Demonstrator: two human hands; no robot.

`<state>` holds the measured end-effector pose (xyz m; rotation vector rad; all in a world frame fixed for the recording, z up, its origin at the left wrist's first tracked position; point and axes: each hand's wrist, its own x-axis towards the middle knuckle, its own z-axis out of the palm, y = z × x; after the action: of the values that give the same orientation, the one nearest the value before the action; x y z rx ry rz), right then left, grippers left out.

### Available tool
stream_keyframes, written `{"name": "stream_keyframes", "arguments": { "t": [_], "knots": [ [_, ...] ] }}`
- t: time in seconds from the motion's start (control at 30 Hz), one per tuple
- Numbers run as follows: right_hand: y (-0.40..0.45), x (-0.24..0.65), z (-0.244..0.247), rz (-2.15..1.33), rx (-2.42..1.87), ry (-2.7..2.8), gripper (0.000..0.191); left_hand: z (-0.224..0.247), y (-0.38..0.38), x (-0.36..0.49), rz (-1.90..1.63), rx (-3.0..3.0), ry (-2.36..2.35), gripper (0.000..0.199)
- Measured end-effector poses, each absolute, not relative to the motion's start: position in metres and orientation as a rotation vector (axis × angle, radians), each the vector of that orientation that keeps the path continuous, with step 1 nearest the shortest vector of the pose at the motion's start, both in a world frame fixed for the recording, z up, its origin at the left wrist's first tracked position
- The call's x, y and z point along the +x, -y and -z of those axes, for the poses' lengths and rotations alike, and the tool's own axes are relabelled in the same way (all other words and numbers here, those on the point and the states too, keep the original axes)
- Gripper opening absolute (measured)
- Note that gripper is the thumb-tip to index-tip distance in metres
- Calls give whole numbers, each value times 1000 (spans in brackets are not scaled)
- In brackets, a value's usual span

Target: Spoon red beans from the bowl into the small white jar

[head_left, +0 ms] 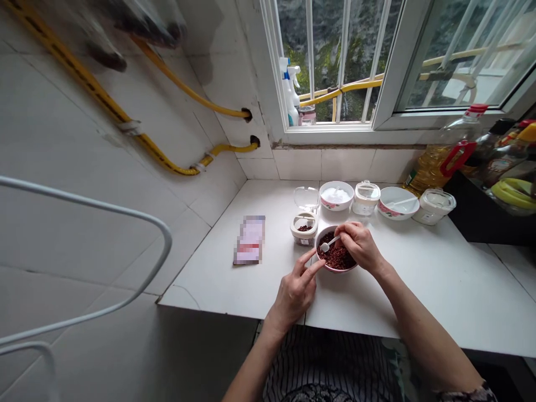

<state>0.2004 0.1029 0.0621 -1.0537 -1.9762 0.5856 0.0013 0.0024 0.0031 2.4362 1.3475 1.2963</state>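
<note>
A bowl (337, 269) full of dark red peppercorn-like bits stands near the front of the white counter. My right hand (359, 245) pinches a small white spoon (329, 244), its tip over the bits inside the bowl. At the bowl's left rim, my left hand (296, 287) touches the edge with thumb side and fingers spread, holding nothing. Just behind and left is a small clear jar (305, 239) with its lid flipped up, some of the same dark bits inside. Behind the bowl stands a floral bowl (336, 205) of white powder.
A closed jar (366, 200), a floral bowl (393, 211) with a white spoon and another jar (435, 207) line the back. An oil bottle (431, 162) stands at the back right. A blurred packet or phone (250, 240) lies left. White metal tubing (163, 245) juts in at left.
</note>
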Motion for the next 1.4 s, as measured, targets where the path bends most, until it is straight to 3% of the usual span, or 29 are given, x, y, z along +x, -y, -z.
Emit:
{"name": "stream_keyframes", "arguments": {
  "t": [0.27,0.5,1.03,1.4],
  "knots": [
    [-102,199,-68,-709,-1047,1909,20,-3,-2,0,-1304,2444,-1342,51],
    [-102,200,-71,-1031,-1125,1650,14,-5,-2,0,-1278,2452,-1358,51],
    [-100,196,-73,-970,-1094,1771,14,-3,-2,1,-1284,2456,-1370,52],
    [-105,199,-71,-1246,-1150,1522,13,-2,-2,0,-1237,2441,-1370,54]
  ]
}}
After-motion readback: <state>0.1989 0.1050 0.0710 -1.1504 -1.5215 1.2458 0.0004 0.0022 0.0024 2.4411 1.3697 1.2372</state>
